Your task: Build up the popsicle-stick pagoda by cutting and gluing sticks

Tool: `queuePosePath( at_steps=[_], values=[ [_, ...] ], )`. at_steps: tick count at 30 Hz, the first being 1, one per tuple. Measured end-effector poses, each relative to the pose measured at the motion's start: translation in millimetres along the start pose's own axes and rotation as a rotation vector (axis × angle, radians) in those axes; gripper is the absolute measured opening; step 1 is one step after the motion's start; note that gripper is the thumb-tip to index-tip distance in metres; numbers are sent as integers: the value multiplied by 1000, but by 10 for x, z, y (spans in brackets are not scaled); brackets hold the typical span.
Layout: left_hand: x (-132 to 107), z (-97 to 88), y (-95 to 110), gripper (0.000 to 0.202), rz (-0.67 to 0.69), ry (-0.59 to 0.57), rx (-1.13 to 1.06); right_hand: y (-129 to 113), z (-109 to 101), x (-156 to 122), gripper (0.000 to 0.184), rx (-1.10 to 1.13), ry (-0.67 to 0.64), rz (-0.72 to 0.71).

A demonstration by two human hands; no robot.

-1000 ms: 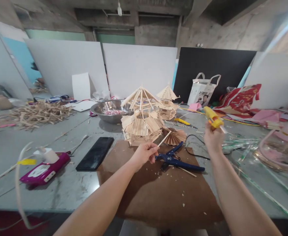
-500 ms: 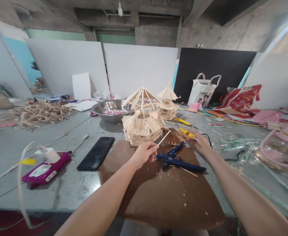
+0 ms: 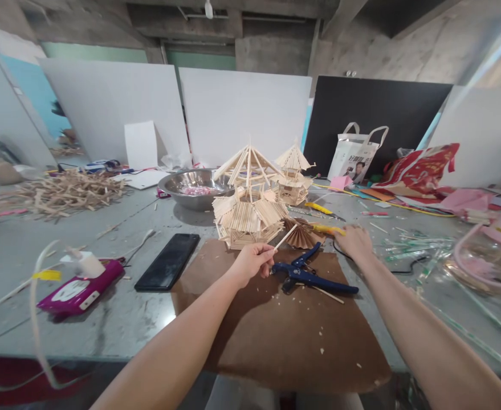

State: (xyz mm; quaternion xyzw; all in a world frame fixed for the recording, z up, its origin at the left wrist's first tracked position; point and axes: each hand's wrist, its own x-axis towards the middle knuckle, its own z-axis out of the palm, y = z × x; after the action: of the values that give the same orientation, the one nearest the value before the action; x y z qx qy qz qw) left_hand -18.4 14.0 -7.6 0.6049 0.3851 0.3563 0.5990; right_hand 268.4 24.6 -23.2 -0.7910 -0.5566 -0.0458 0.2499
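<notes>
My left hand (image 3: 253,263) pinches a thin wooden stick (image 3: 286,237), whose free end slants up toward the stick-built pavilion model (image 3: 250,213). To the right, my right hand (image 3: 355,242) has its fingers closed around the near end of a slim yellow tool (image 3: 327,229); its exact kind is unclear. Between my hands, blue-handled cutters (image 3: 301,274) lie spread on a brown board (image 3: 295,341), a loose stick (image 3: 329,296) beside them. A folded brown paper fan (image 3: 302,234) sits under the yellow tool's far end.
Behind stand a smaller stick pavilion (image 3: 293,176) and a metal bowl (image 3: 195,196). At left are a black phone (image 3: 167,263), a purple power strip (image 3: 81,290) and a pile of sticks (image 3: 68,193). Clear plastic strips (image 3: 416,247) and a yellow-handled tool (image 3: 318,208) lie at right.
My right hand has moved slightly right and closed on the yellow tool, which has turned flatter. My left hand keeps the stick in nearly the same place.
</notes>
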Motion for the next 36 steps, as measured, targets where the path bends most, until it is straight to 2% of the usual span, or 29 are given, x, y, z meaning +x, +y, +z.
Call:
queuePosePath(
  at_steps=[1,3,4,5,7,9,11,13,15,18,23,28,30,32,34,36],
  values=[
    [4,-1,-3,13,-3,7,-4,-69,-65,-78,35,-25,33,-7],
    [11,-5,-11,12,-10,17,-8,-210,-208,-264,38,-117,107,-121],
    [15,-8,-15,12,-10,21,-10,-271,-279,-360,38,-148,101,-183],
    [19,-12,-19,12,-9,21,-11,-323,-344,-452,37,-155,25,-250],
    [25,-18,-23,12,-4,19,-11,-390,-447,-606,36,-108,-292,-371],
    [28,-20,-22,12,1,20,-8,-423,-506,-714,32,-88,-533,-437],
    [31,-20,-20,12,7,22,-2,-449,-530,-783,23,-84,-650,-486],
    [34,-22,-21,12,14,21,-1,-484,-530,-834,17,-86,-680,-556],
    [36,-26,-25,13,16,17,-5,-528,-514,-882,26,-115,-661,-617],
    [26,-27,-23,16,13,13,-25,-587,-471,-947,33,-203,-609,-602],
    [-40,1,27,19,44,-14,-64,-557,-450,-917,27,-205,-444,-457],
    [-86,8,79,21,76,-73,-108,-373,-540,-678,31,-179,-193,-266],
    [-90,1,87,19,107,-71,-142,-325,-561,-582,32,-41,-62,-176],
    [-93,-3,90,17,141,-75,-183,-334,-562,-519,30,234,15,-53],
    [-98,-2,89,15,161,-94,-228,-406,-547,-505,29,666,-22,56],
    [-107,3,85,13,169,-123,-281,-526,-522,-542,29,1102,-178,108]
  ],
)
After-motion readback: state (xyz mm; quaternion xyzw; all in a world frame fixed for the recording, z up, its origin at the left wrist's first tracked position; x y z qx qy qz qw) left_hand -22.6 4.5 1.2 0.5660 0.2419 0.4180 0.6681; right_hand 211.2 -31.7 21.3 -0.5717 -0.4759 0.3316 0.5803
